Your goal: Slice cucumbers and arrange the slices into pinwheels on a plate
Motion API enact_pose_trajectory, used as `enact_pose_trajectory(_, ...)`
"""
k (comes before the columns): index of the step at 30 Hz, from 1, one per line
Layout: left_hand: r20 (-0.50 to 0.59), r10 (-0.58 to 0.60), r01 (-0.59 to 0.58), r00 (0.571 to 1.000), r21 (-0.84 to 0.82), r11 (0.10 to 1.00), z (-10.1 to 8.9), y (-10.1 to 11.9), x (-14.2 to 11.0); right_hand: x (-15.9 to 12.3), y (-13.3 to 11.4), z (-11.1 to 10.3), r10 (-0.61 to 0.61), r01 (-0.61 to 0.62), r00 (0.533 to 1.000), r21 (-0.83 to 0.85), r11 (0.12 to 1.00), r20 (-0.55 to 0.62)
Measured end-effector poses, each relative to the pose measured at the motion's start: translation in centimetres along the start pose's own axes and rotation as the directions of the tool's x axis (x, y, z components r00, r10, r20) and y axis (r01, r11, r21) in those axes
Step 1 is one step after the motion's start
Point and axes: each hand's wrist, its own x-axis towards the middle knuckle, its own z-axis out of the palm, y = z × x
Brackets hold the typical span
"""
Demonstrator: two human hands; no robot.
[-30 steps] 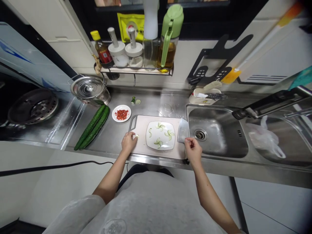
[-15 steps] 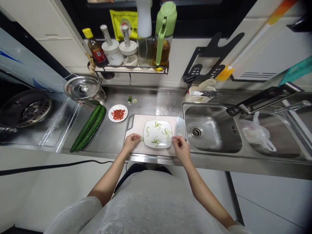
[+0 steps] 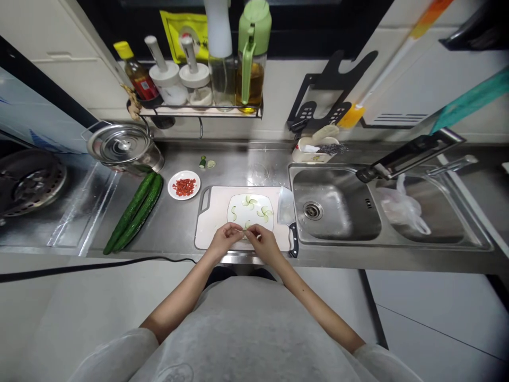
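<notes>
The person's left hand [image 3: 224,241] and right hand [image 3: 264,243] meet over the near edge of a white, rounded-square plate [image 3: 251,212], right in front of the body. On each hand, the thumb and forefinger are pressed together, and between them they pinch what looks like a thin pale-green slice [image 3: 244,232], too small for me to make out well. Thin green-edged slices [image 3: 264,214] lie on the plate in little pinwheels, with a smaller curved group toward its left side; the hands partly cover the nearest one.

The plate sits on a pale pink cutting board [image 3: 212,212] with a grey border, on the stainless-steel tabletop [image 3: 175,228]. A broad-bladed cleaver [image 3: 286,207] with a black riveted handle lies along the board's right end, just beside the sink [image 3: 338,225]. Over to the left I see a small round white dish [image 3: 171,191] of chopped red pieces [image 3: 184,187], then two long dark-green cucumbers [image 3: 129,214] lying side by side, near a lidded steel pot [image 3: 125,144].
</notes>
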Motion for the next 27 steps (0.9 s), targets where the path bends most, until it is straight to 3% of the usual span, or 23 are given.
enact_pose_trajectory(2,0.011,-0.124,0.124,0.992,-0.031,0.992,0.0,0.2,-0.1,0.1,-0.1,-0.3,-0.017,0.017,0.999,0.014,1.0,-0.032)
enact_pose_trajectory(5,0.113,-0.278,0.293,0.954,-0.142,0.945,0.1,0.7,-0.2,0.1,-0.5,-0.6,-0.075,0.075,0.995,-0.005,0.997,-0.063)
enact_pose_trajectory(7,0.171,-0.32,0.351,0.932,-0.203,0.914,0.2,1.0,-0.2,0.0,-0.8,-0.8,-0.128,0.127,0.99,-0.034,0.991,-0.061)
enact_pose_trajectory(10,0.171,-0.347,0.38,0.922,-0.243,0.892,0.4,1.5,-0.2,-0.1,-0.8,-1.0,-0.191,0.189,0.981,-0.066,0.98,-0.025)
enact_pose_trajectory(17,0.066,-0.268,0.276,0.961,-0.232,0.933,0.4,1.7,-0.2,-0.2,-0.1,-0.8,-0.163,0.162,0.987,-0.084,0.983,-0.007)
enact_pose_trajectory(27,0.0,-0.06,0.06,0.998,-0.09,0.994,0.6,1.5,-0.2,-0.1,-1.0,-0.7,0.072,-0.077,0.997,0.174,0.982,0.037)
